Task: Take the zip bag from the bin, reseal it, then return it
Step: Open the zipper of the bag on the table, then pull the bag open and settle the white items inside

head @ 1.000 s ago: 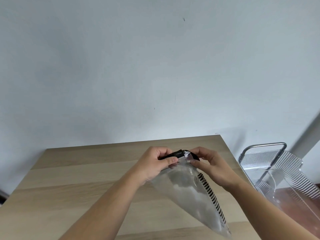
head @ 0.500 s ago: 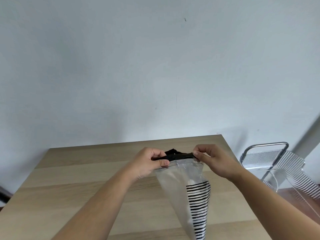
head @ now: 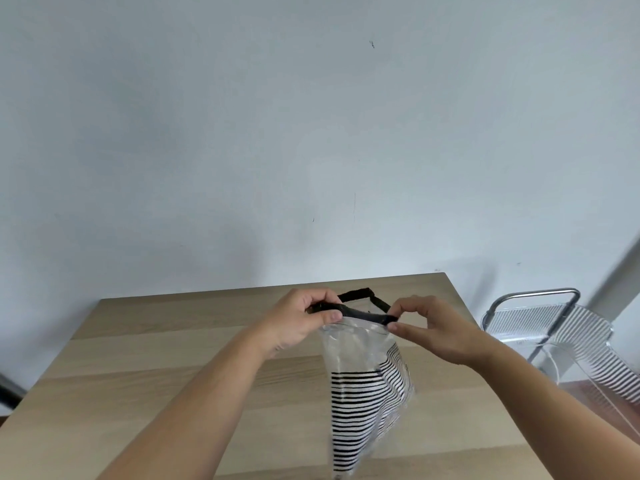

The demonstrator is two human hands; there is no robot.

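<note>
A clear zip bag (head: 360, 362) with a black zip strip along its top and black-and-white stripes on its lower half hangs upright above the wooden table (head: 138, 375). My left hand (head: 298, 323) pinches the left end of the black strip. My right hand (head: 436, 330) pinches the right end between thumb and forefinger. A black loop of the strip stands up behind the hands. The bag's mouth looks partly apart between my hands; whether the zip is sealed cannot be told.
A clear ribbed plastic bin (head: 568, 341) with a metal handle stands to the right of the table, lower than its top. A white wall rises behind the table. The table's right edge runs close to the bag.
The bag has swung from slanting down-right to hanging upright with its striped face toward me. My hands have moved apart along the black strip.
</note>
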